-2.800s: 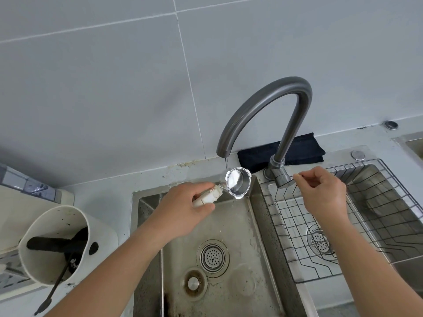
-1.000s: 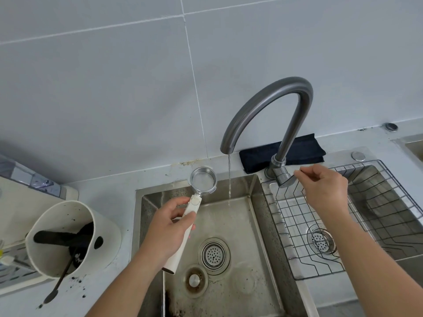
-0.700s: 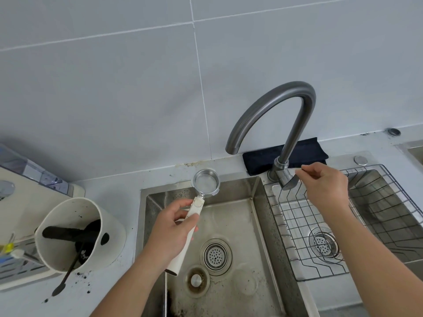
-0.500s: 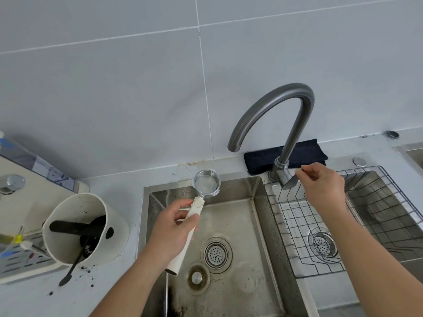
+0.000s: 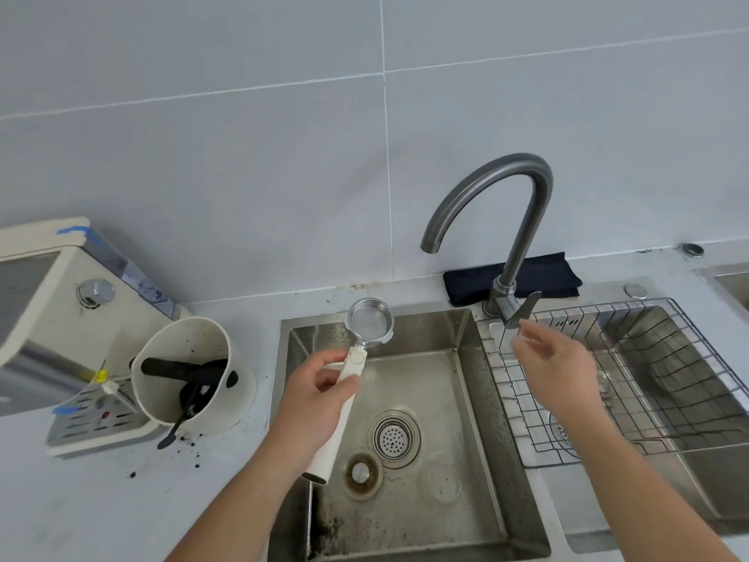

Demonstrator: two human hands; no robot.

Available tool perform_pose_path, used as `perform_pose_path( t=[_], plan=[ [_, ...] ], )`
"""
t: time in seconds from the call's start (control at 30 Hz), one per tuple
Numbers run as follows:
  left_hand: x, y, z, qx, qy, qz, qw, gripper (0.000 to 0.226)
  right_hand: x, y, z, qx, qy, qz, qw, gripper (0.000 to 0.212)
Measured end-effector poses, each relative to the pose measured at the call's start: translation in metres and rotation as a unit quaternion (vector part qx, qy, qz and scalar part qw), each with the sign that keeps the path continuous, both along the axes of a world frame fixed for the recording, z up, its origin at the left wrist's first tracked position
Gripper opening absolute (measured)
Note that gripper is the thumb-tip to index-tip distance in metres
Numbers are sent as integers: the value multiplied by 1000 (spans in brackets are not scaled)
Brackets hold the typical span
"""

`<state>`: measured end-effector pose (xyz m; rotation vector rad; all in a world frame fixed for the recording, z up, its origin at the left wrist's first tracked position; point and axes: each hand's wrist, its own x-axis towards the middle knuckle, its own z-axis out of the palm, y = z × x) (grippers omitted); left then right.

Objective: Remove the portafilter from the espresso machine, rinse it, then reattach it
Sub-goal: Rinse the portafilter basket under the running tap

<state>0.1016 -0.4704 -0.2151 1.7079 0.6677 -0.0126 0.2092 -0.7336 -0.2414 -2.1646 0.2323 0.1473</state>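
Observation:
The portafilter (image 5: 370, 320) has a round steel basket and a long white handle. My left hand (image 5: 316, 393) grips the handle over the left sink basin (image 5: 466, 440), basket facing up at the basin's back-left corner. The grey arched faucet (image 5: 492, 188) shows no water at its spout. My right hand (image 5: 555, 369) hovers just below the faucet lever (image 5: 523, 310), fingers apart and holding nothing. The cream espresso machine (image 5: 52, 302) stands at the far left, partly cut off by the frame edge.
A white knock box (image 5: 190, 375) with a black bar and coffee grounds sits left of the sink, a dark spoon and spilled grounds beside it. A wire rack (image 5: 632, 379) lies in the right basin. A folded dark cloth (image 5: 539, 273) rests behind the faucet.
The water stream has stopped. My right hand has come off the faucet lever and opened. The portafilter moved from under the spout to the basin's left, and the view swung left toward the espresso machine.

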Motion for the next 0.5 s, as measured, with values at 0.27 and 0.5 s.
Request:
perform_pose_path(
  t=[0.27, 0.5],
  plan=[
    [-28, 2, 9, -65, 15, 33, 997, 29, -69, 59, -6, 156, 51, 87, 983, 14],
    [-53, 13, 20, -115, 7, 51, 992, 27, -137, 121, 12, 321, 159, 126, 925, 9]
  ],
)
